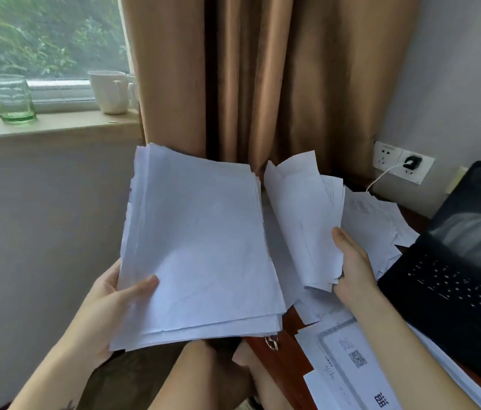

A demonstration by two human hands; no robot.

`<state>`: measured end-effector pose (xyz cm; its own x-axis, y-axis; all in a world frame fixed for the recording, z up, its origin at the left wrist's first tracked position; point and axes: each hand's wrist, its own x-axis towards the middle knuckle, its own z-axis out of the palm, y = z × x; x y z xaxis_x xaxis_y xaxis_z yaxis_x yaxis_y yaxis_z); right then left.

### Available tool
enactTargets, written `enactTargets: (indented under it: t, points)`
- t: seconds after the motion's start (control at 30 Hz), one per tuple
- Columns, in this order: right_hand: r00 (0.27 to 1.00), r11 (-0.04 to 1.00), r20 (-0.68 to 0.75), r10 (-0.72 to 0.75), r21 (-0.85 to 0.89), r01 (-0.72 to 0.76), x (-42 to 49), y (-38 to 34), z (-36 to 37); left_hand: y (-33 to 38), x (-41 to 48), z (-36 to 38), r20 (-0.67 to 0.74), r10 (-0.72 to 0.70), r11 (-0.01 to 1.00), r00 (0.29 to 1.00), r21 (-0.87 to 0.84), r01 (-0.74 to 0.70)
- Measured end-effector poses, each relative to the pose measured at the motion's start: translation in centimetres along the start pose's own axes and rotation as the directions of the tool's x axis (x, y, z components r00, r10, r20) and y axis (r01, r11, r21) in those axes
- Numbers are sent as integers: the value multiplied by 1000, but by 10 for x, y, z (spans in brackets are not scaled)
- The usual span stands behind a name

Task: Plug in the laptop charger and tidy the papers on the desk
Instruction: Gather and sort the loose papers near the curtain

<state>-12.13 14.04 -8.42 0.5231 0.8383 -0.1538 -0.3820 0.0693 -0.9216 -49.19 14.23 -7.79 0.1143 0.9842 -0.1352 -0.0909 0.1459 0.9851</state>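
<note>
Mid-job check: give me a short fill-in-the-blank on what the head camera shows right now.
1. The left hand and right hand each hold ____.
2. The plug in the wall socket is ____ in colour.
3. The glass on the window sill is tinted ____.
4. The laptop lid is ____.
Missing words: papers; black; green; open.

Cannot see the fingers of the left hand behind the paper stack (thumb only), nor those of the right hand under its loose sheets. Cannot read the blurred print on the papers on the counter, nor follow the laptop past the right edge.
</note>
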Motion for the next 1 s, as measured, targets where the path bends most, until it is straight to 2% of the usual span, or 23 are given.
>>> enactTargets:
  t: [0.23,0.3,0.4,0.53,0.63,0.7,0.8,0.87,0.93,0.97,1.0]
  points:
    - [992,990,44,-118,-68,121,-9,-19,4,-32,27,30,64,-140,989,988,45,137]
    - [977,977,125,-170,-111,184,-15,-19,10,-36,34,35,84,-174,984,981,54,170]
    - [926,914,326,-191,-284,288,-21,-5,20,-46,46,39,102,-223,973,969,81,215]
    - [856,803,517,-32,-496,330,-29,18,33,-52,49,38,110,-311,950,944,80,303]
    - [821,696,562,102,-630,345,-35,29,35,-49,59,40,108,-340,940,934,45,337]
    - [801,626,583,133,-676,388,-38,33,34,-49,68,36,81,-351,936,933,21,350]
    - [770,533,609,189,-722,441,-39,33,35,-50,70,39,115,-410,899,905,-117,422]
    - [722,508,638,267,-730,457,-37,30,34,-52,70,36,138,-421,876,897,-197,441]
    - [667,532,670,326,-713,456,-35,28,30,-50,78,32,192,-416,859,889,-240,453]
    - [676,561,661,327,-711,425,-35,28,28,-48,82,32,198,-423,848,884,-257,463]
    - [715,592,636,292,-707,387,-33,29,27,-48,86,31,202,-424,854,883,-235,464]
